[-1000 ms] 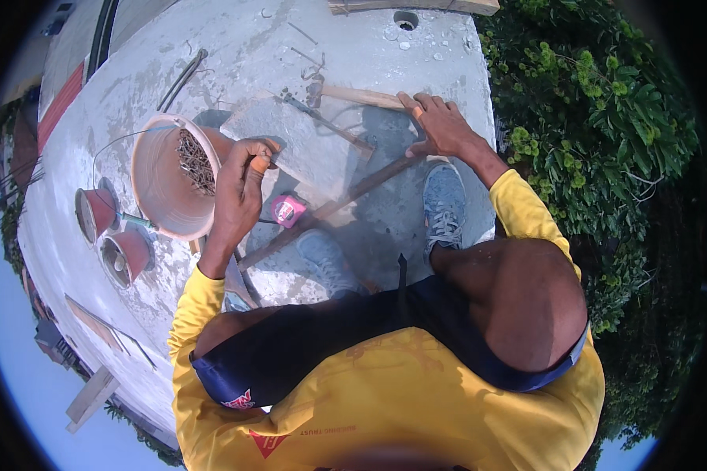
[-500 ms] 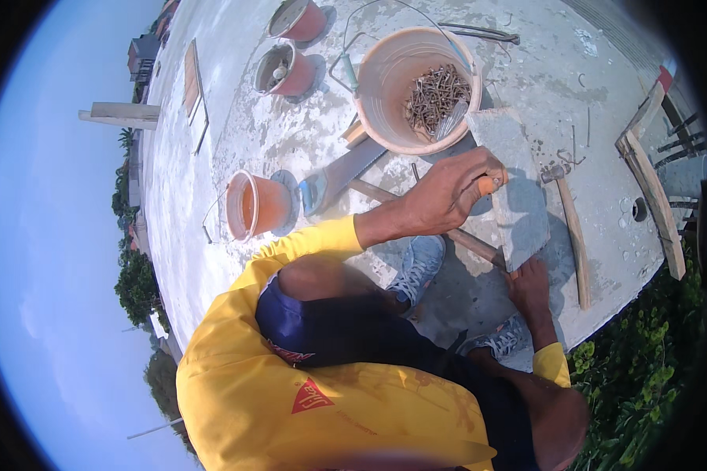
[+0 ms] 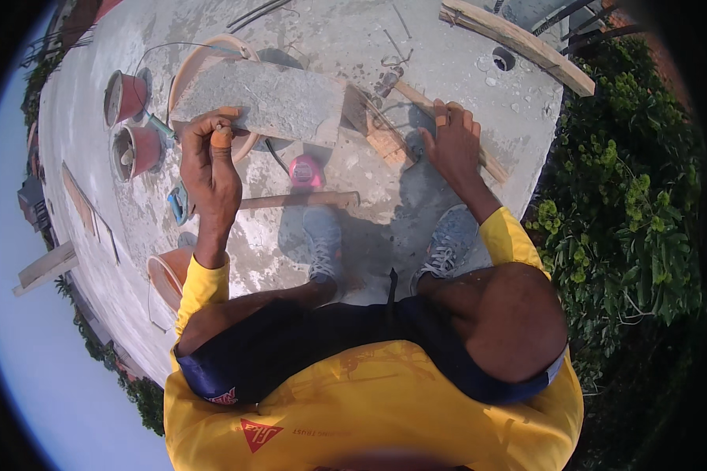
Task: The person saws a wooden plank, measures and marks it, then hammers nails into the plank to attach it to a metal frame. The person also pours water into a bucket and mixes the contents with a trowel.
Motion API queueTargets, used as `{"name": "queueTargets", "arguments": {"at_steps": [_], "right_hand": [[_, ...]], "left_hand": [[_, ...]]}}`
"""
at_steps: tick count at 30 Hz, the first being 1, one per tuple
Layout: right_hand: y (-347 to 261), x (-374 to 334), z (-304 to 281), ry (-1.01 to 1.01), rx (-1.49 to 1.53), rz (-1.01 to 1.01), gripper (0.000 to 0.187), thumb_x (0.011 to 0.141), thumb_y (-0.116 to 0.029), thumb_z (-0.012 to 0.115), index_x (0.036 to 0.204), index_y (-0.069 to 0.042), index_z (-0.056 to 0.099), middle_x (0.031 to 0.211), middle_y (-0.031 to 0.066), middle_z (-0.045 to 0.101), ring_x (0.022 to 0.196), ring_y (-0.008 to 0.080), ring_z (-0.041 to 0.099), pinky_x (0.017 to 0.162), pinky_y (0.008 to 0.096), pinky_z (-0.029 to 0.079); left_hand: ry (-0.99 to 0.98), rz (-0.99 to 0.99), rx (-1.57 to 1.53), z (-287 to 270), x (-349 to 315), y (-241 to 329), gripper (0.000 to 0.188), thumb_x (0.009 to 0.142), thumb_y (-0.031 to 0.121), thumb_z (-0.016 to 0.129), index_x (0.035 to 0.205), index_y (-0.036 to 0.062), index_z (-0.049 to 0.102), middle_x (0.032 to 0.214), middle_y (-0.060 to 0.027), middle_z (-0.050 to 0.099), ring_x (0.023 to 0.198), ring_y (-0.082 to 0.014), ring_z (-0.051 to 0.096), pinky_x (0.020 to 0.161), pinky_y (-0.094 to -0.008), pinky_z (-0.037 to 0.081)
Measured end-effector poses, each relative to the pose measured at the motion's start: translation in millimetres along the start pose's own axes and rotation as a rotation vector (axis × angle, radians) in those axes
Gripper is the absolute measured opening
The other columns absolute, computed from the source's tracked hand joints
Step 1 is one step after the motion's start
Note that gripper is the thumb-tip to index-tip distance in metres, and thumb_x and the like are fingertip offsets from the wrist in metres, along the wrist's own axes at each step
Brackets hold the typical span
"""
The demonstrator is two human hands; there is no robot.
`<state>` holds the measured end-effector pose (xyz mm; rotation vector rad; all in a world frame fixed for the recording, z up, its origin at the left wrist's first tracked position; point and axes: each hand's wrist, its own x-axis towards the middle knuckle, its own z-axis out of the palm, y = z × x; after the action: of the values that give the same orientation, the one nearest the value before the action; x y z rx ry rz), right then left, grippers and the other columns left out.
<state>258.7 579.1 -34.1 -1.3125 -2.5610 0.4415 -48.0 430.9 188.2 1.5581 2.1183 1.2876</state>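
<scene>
Pole (image 3: 298, 200), brown and round-ended, lies nearest, the pink tape measure (image 3: 305, 170) just beyond, both within easy reach. At ten o'clock the left hand (image 3: 212, 177) pinches thumb and finger close (on something small, perhaps; I can't tell). Towards two, the right hand (image 3: 454, 149) spreads its fingers over the hammer (image 3: 416, 100), seemingly to steady it. Further, at eleven, a rough board (image 3: 267, 98) overlaps the bucket (image 3: 188, 59), apparently propped on its rim.

Floor (image 3: 334, 39), concrete, grey, pale-stained. Directly on it: two small red buckets (image 3: 139, 151), left; large pale-orange bucket (image 3: 182, 67), mostly hidden; orange bucket (image 3: 169, 276), lower left; pink tape measure (image 3: 305, 171); brown bar (image 3: 298, 200), crosswise; wooden-handled hammer (image 3: 414, 96), right; dark rods (image 3: 253, 15), top; long timber (image 3: 518, 49), upper right.
</scene>
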Motion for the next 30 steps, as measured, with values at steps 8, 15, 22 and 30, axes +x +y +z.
{"name": "queueTargets", "arguments": {"at_steps": [8, 15, 22, 30], "right_hand": [[61, 17, -1, -0.150, 0.261, -0.109, 0.033, 0.099, -0.013, 0.055, 0.128, 0.002, 0.060, 0.115, 0.0235, 0.065, 0.095, 0.0397, 0.070, 0.078, 0.0496, 0.058], [1, -48, -18, -0.448, 0.570, 0.094, 0.034, 0.095, -0.011, 0.054, 0.125, 0.006, 0.056, 0.106, 0.0289, 0.068, 0.094, 0.0467, 0.071, 0.081, 0.0570, 0.057], [-18, -7, -31, -0.288, 0.574, -0.134, 0.033, 0.094, -0.015, 0.063, 0.124, -0.001, 0.062, 0.117, 0.0197, 0.068, 0.103, 0.0423, 0.071, 0.085, 0.0518, 0.055], [68, 50, -21, -0.022, 0.442, 0.015, 0.029, 0.091, -0.010, 0.063, 0.119, -0.002, 0.070, 0.121, 0.0210, 0.072, 0.109, 0.0393, 0.070, 0.094, 0.0508, 0.055]], "left_hand": [[-0.231, 0.087, -0.065, 82, 18, 61, 0.012, 0.112, 0.010, 0.054, 0.115, -0.0009, 0.058, 0.121, -0.0149, 0.069, 0.097, -0.0142, 0.062, 0.090, -0.0269, 0.051], [-0.016, 0.254, -0.107, 140, 87, 120, 0.014, 0.111, 0.009, 0.057, 0.116, -0.0037, 0.061, 0.114, -0.0154, 0.073, 0.096, -0.0171, 0.070, 0.089, -0.0317, 0.059], [-0.455, 0.375, -0.087, 186, 196, 140, 0.020, 0.112, 0.017, 0.057, 0.119, -0.0012, 0.065, 0.117, -0.0150, 0.075, 0.097, -0.0192, 0.071, 0.093, -0.0334, 0.057], [-0.943, 0.294, -0.163, 274, 214, 161, 0.018, 0.111, 0.018, 0.060, 0.114, 0.0006, 0.064, 0.109, -0.0094, 0.071, 0.089, -0.0153, 0.063, 0.085, -0.0300, 0.054]]}}
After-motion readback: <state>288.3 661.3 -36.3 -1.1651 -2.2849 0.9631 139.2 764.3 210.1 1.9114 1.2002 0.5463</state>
